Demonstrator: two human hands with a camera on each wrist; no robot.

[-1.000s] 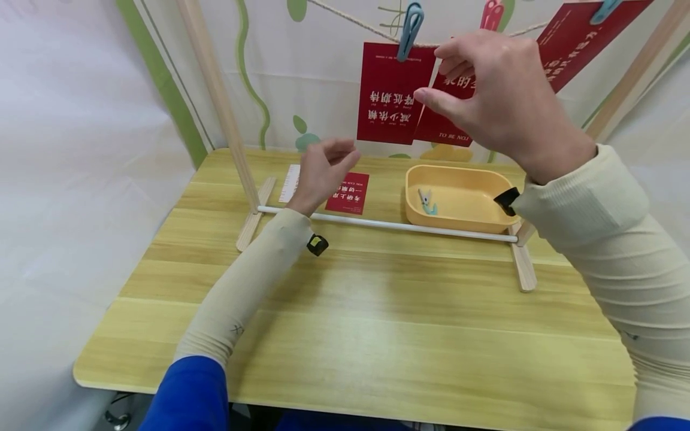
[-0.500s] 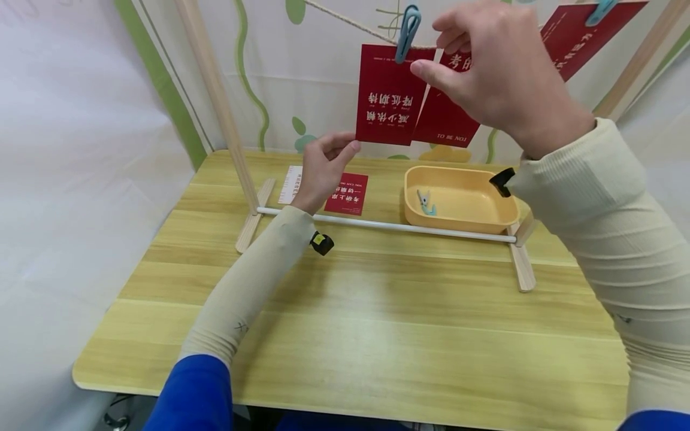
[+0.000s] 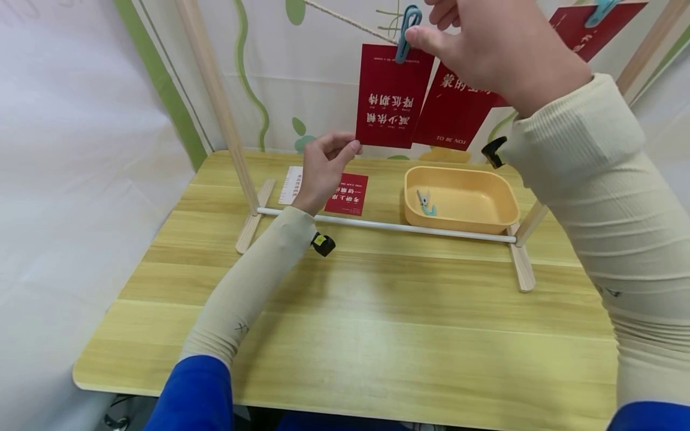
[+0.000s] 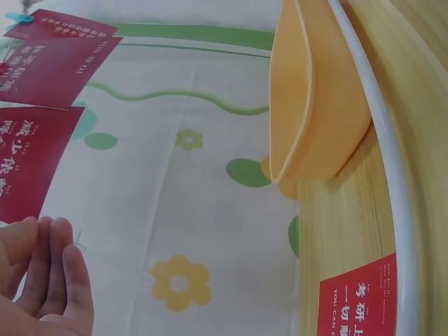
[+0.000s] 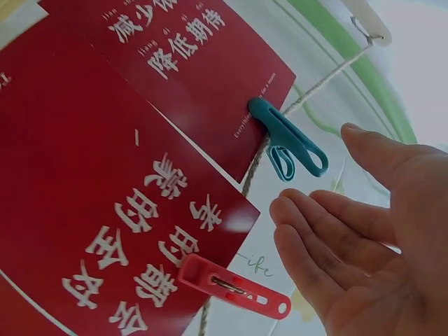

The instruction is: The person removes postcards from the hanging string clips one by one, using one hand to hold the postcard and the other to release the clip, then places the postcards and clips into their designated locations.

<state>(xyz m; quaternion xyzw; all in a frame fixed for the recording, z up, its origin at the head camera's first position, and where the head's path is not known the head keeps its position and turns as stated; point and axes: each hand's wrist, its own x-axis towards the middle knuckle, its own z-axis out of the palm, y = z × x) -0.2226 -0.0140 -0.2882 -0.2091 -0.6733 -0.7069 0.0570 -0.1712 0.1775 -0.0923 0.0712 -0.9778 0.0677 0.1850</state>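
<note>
A red card (image 3: 385, 129) with white characters hangs from a rope (image 5: 329, 82), clipped by a teal clothespin (image 3: 405, 36). My left hand (image 3: 323, 170) pinches its lower left corner between thumb and fingers. Close to that clothespin, my right hand (image 3: 498, 51) is raised with thumb and fingers apart. In the right wrist view a gap separates the fingers from the teal clothespin, and nothing is held. A second red card (image 3: 450, 123) hangs tilted alongside, held by a pink-red clothespin (image 5: 234, 287) that the right hand hides in the head view.
A yellow tray (image 3: 485, 200) with a small pale clothespin (image 3: 426, 202) inside stands behind a white rod (image 3: 399, 226). Another red card (image 3: 350, 196) and a white card (image 3: 291, 184) lie on the table. Wooden posts (image 3: 215, 96) flank the rope. Farther right hangs one more clipped card (image 3: 582, 30).
My right hand has moved up and slightly left, closer to the teal clothespin. My left hand has shifted slightly and now pinches the hanging card's lower corner.
</note>
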